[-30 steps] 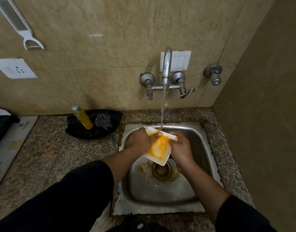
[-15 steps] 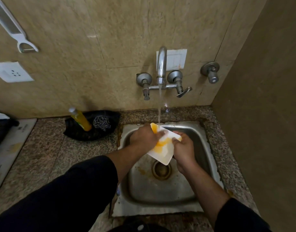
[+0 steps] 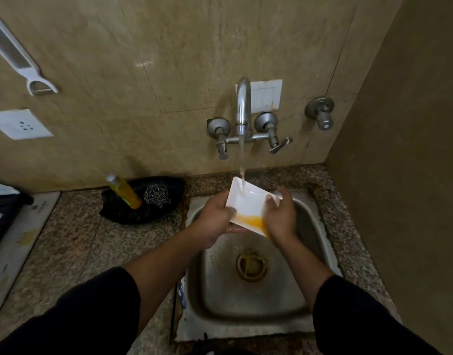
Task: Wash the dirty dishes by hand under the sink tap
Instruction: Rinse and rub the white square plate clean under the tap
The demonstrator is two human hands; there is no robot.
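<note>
The left hand [image 3: 215, 216] grips one edge of the white dish [image 3: 248, 203], the right hand [image 3: 281, 219] the other, fingers curled round it, under the tap water [image 3: 242, 160] over the sink [image 3: 220, 290]. Hold it tipped so the yellow mess [image 3: 251, 221] slides off. The black tray [image 3: 123, 213] holds a bottle [image 3: 125, 192] and scrubber [image 3: 156, 194]

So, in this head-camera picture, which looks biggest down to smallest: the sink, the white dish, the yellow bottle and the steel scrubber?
1. sink, by far the largest.
2. white dish, clearly smaller.
3. yellow bottle and steel scrubber: too alike to rank; the bottle looks longer, the scrubber rounder.
</note>
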